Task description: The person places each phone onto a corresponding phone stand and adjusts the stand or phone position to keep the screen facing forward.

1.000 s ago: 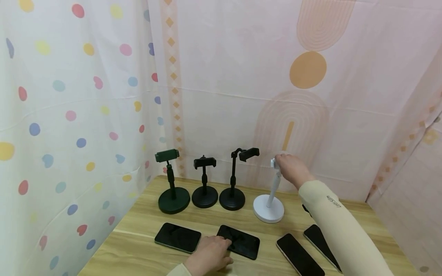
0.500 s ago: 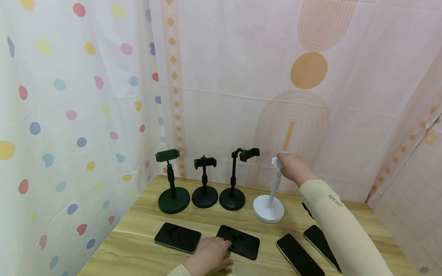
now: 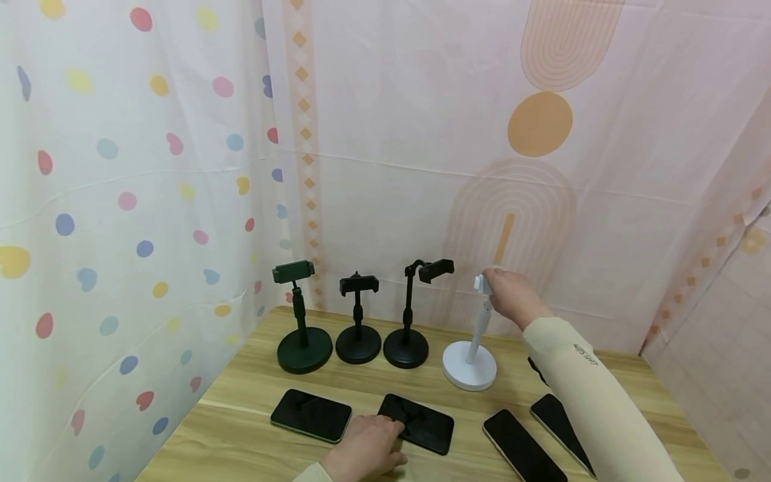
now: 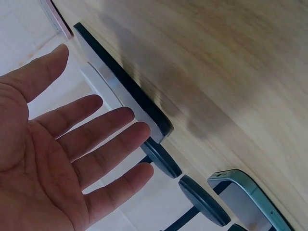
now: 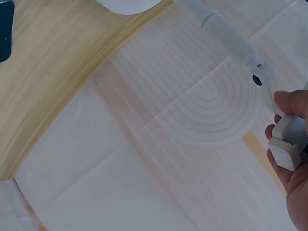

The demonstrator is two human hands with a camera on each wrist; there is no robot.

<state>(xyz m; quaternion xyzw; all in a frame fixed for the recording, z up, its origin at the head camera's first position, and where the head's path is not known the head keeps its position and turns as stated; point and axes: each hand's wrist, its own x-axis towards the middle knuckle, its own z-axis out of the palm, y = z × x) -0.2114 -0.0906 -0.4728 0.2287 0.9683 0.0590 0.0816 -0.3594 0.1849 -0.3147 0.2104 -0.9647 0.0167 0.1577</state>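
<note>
At the right of the head view, my right hand [image 3: 515, 294] grips the clamp head of a white phone stand [image 3: 470, 367], whose round base stands on the table. The right wrist view shows thumb and fingers curled round this white clamp [image 5: 285, 153]; part of it is cut off by the frame edge. My left hand [image 3: 366, 447] lies low over the near side of the table, its fingertips at the left end of a black-screened phone [image 3: 424, 428]. In the left wrist view its fingers are nearly straight and grasp nothing; whether they touch the phone I cannot tell.
Left of the white stand are a green phone stand [image 3: 304, 351], a short black one [image 3: 358, 345] and a taller black one [image 3: 406, 348]. Other phones lie at left [image 3: 311, 414] and right [image 3: 523, 445], one partly under my right sleeve [image 3: 602, 402]. Curtains hang behind the wooden table.
The clamp head of the white stand has shifted very slightly to the right with my right hand. My left hand, the phones and the other stands keep their places.
</note>
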